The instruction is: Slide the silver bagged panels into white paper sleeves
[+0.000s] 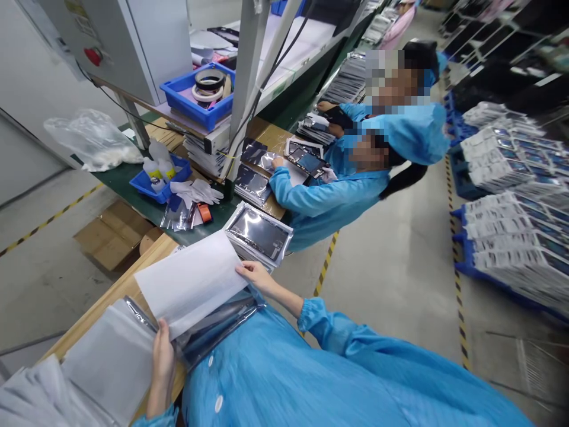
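We were midway through sliding the white sheet (pixel 191 279) into the silvery bag (pixel 213 326) at the near bench edge. Our left hand (pixel 163 356) pinched the sheet's near corner; our right hand (pixel 255 274) gripped its far corner. Next, we judged, came squaring it with the bag's mouth.

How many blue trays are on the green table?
2. One blue tray sits up on the shelf holding tape rolls; the other blue tray sits lower on the green table, holding bottles. More may be hidden farther back.
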`<move>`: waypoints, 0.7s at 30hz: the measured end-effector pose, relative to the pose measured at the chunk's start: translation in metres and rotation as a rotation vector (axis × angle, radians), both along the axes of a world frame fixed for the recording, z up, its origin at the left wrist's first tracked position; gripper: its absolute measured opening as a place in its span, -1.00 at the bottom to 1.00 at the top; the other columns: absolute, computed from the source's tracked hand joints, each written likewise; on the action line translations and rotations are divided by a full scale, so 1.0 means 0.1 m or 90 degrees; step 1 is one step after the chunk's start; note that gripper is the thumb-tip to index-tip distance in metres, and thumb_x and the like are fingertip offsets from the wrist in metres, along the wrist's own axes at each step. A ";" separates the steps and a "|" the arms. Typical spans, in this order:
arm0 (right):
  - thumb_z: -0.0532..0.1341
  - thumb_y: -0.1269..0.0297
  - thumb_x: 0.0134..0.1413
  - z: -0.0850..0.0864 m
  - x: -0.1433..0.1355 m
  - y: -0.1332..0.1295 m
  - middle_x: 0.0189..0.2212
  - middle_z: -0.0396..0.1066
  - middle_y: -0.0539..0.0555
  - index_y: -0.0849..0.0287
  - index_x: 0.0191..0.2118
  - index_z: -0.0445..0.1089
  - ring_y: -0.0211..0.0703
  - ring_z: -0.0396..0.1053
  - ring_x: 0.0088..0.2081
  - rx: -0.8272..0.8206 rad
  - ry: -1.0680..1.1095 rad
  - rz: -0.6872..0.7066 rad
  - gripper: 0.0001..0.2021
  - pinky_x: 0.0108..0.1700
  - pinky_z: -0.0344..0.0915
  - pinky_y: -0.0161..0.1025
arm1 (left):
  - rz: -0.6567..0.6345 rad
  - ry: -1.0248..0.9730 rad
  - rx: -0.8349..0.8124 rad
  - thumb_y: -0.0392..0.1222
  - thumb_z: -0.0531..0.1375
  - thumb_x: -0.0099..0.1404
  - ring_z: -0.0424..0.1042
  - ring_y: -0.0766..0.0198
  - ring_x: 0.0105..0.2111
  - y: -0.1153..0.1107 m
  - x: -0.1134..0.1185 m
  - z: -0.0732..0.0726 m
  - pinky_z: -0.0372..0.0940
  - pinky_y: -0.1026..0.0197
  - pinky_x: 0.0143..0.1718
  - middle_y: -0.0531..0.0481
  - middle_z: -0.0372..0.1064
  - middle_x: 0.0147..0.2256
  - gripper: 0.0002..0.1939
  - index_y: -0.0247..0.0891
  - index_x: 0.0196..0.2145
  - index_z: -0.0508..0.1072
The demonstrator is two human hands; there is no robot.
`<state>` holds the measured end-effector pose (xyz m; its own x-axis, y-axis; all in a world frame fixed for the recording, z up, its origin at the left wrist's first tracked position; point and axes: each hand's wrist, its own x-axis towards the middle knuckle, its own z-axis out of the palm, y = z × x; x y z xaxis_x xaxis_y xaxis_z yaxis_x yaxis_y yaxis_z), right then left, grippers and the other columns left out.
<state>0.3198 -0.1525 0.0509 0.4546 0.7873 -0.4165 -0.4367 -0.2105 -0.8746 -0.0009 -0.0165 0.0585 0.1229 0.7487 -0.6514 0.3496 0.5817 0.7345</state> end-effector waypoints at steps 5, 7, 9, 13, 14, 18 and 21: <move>0.51 -0.50 -0.08 0.06 0.08 0.06 -0.32 0.64 0.09 0.24 -0.23 0.68 -0.15 0.44 -0.32 -0.038 -0.041 0.011 -0.24 -0.20 0.34 -0.22 | 0.117 -0.055 -0.094 0.19 0.06 0.68 0.56 -0.05 0.37 0.03 0.22 0.08 0.44 -0.07 0.43 -0.28 0.62 0.26 -0.46 -0.22 0.28 0.57; 0.52 -0.54 -0.20 0.06 0.13 0.13 -0.38 0.61 0.08 0.23 -0.31 0.65 -0.15 0.41 -0.34 -0.067 -0.079 -0.005 -0.22 -0.24 0.31 -0.23 | 0.126 -0.075 -0.084 0.06 0.07 0.72 0.56 -0.01 0.36 0.12 0.35 0.16 0.41 -0.07 0.46 -0.33 0.62 0.25 -0.50 -0.35 0.28 0.55; 0.51 -0.53 -0.18 0.04 0.16 0.19 -0.37 0.60 0.06 0.21 -0.28 0.64 -0.16 0.41 -0.32 -0.073 -0.070 -0.007 -0.23 -0.23 0.30 -0.24 | 0.104 -0.126 -0.057 -0.01 0.12 0.71 0.58 0.05 0.34 0.22 0.43 0.21 0.33 -0.04 0.51 -0.34 0.65 0.20 -0.57 -0.41 0.20 0.58; 0.48 -0.49 -0.02 -0.03 0.10 0.11 -0.29 0.66 0.07 0.19 -0.15 0.66 -0.12 0.45 -0.30 -0.077 -0.090 0.040 -0.27 -0.26 0.30 -0.25 | 0.067 -0.154 -0.042 0.23 0.42 0.47 0.66 -0.08 0.23 0.20 0.26 0.18 0.35 -0.16 0.49 -0.31 0.73 0.00 -0.47 -0.36 0.00 0.67; 0.47 -0.49 0.02 -0.03 0.06 0.05 -0.28 0.67 0.08 0.19 -0.13 0.67 -0.11 0.46 -0.31 -0.082 -0.098 0.054 -0.27 -0.28 0.30 -0.25 | 0.061 -0.148 -0.037 0.33 0.47 0.37 0.66 -0.13 0.22 0.12 0.17 0.17 0.36 -0.19 0.48 -0.30 0.74 -0.02 -0.39 -0.34 -0.04 0.69; 0.46 -0.47 0.08 0.05 -0.12 -0.26 -0.28 0.68 0.10 0.18 -0.12 0.68 -0.03 0.53 -0.29 -0.104 -0.104 0.072 -0.30 -0.27 0.39 -0.21 | 0.049 -0.105 -0.022 0.62 0.47 0.11 0.63 -0.24 0.23 -0.31 -0.11 0.14 0.37 -0.23 0.46 -0.28 0.73 -0.04 -0.13 -0.31 -0.11 0.71; 0.48 -0.46 0.06 0.13 -0.19 -0.37 -0.28 0.70 0.11 0.17 -0.11 0.70 -0.01 0.56 -0.28 -0.117 -0.082 0.065 -0.30 -0.24 0.45 -0.20 | 0.028 -0.079 -0.019 0.68 0.43 0.10 0.64 -0.22 0.19 -0.52 -0.20 0.17 0.37 -0.23 0.44 -0.27 0.73 -0.06 -0.08 -0.32 -0.11 0.72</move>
<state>0.3011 -0.1893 0.0635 0.4345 0.7488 -0.5006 -0.2926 -0.4083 -0.8647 -0.0211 -0.0686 0.0754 0.1708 0.7359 -0.6552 0.2305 0.6166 0.7527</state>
